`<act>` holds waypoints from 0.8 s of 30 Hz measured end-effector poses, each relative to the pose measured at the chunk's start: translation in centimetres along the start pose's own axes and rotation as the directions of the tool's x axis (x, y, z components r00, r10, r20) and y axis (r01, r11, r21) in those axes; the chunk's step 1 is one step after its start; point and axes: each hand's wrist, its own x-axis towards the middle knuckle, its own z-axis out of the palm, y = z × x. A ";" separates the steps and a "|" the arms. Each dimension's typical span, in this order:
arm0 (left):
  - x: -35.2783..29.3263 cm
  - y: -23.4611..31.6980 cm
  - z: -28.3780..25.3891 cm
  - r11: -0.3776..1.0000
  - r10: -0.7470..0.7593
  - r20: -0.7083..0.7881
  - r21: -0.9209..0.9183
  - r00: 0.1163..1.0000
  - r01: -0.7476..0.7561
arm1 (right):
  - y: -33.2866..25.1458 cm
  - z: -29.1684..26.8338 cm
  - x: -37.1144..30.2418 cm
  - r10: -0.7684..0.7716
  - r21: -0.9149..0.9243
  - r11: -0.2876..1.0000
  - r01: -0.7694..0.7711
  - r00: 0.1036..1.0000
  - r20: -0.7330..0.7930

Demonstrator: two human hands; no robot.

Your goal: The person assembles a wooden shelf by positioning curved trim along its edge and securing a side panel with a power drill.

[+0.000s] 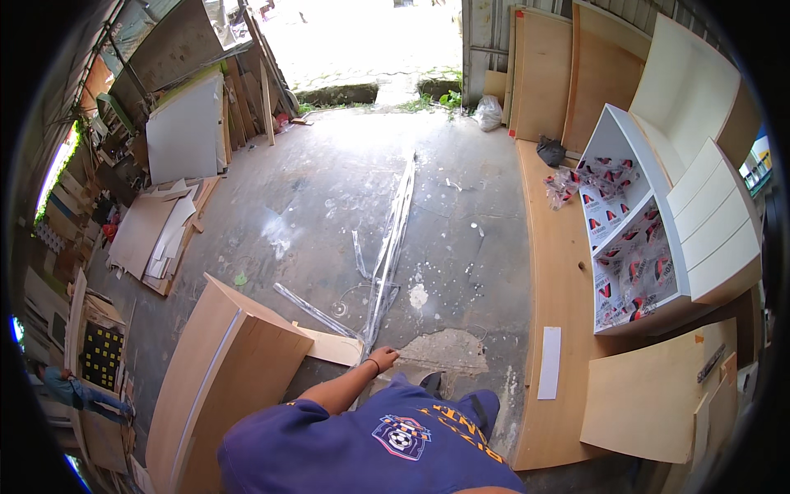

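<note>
My left hand point(384, 357), with a dark band at its wrist, is low over the floor at the lower middle. Its fingers look curled, and whatever they might hold is hidden. Just left of it, a bundle of long, shiny, pale strips point(384, 267) stretches away across the concrete. Its near end passes behind my wrist. Another strip point(317, 310) lies slantwise and meets the bundle near my hand. A flat light wood piece point(332, 346) rests beside them. My right hand is out of view; only a sliver of that arm point(490, 491) shows at the bottom edge.
A large wooden panel unit point(247, 366) stands close on my left. To the right are a long wood board point(547, 276), a white strip point(549, 362) and a white cabinet point(634, 222) with plastic-wrapped packs. Boards point(185, 128) lean at far left. A person point(78, 391) is at the left edge.
</note>
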 end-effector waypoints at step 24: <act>26.0 42.1 10.2 0.876 -0.402 0.342 -0.128 0.850 0.466 | -74.9 3.4 26.6 -0.319 -0.089 0.942 0.323 0.946 0.049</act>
